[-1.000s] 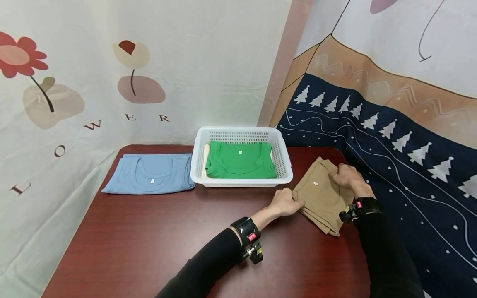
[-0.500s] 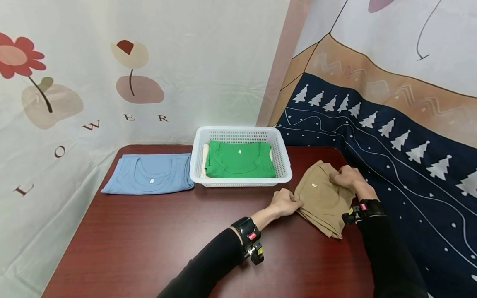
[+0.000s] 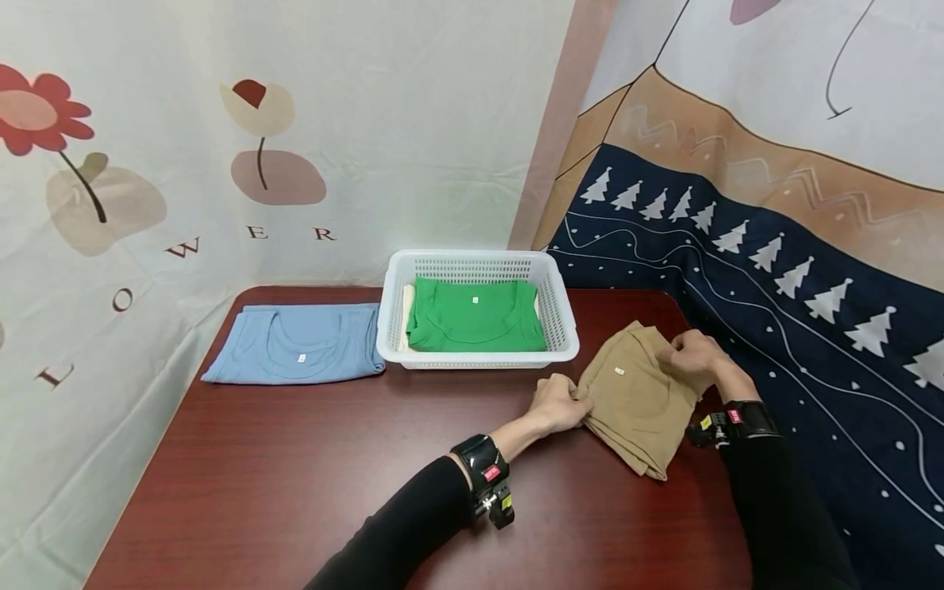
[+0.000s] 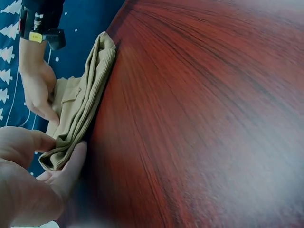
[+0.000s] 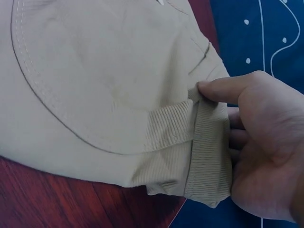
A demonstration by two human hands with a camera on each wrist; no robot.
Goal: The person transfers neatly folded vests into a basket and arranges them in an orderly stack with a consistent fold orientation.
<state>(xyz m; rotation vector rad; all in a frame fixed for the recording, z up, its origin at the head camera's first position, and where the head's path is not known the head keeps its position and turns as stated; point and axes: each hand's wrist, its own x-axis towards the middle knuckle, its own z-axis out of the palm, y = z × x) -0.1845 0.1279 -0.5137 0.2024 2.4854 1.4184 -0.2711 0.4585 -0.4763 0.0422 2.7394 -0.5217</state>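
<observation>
A folded khaki shirt with a small white label lies slantwise at the table's right side. My left hand pinches its left edge; the left wrist view shows thumb and fingers on either side of the folded layers. On the far right edge, my right hand grips the shirt. In the right wrist view the thumb presses on top beside a ribbed band, while the other fingers go behind the cloth, partly hidden. The shirt's near corner hangs over neither hand.
A white perforated basket at the back middle holds a folded green shirt over a cream cloth. Left of it lies a folded blue shirt. The reddish-brown table meets a navy patterned curtain on the right.
Both hands keep hold of the khaki shirt. It has turned and shifted slightly toward me; my right hand has moved a little right and nearer, my left hand slightly left.
</observation>
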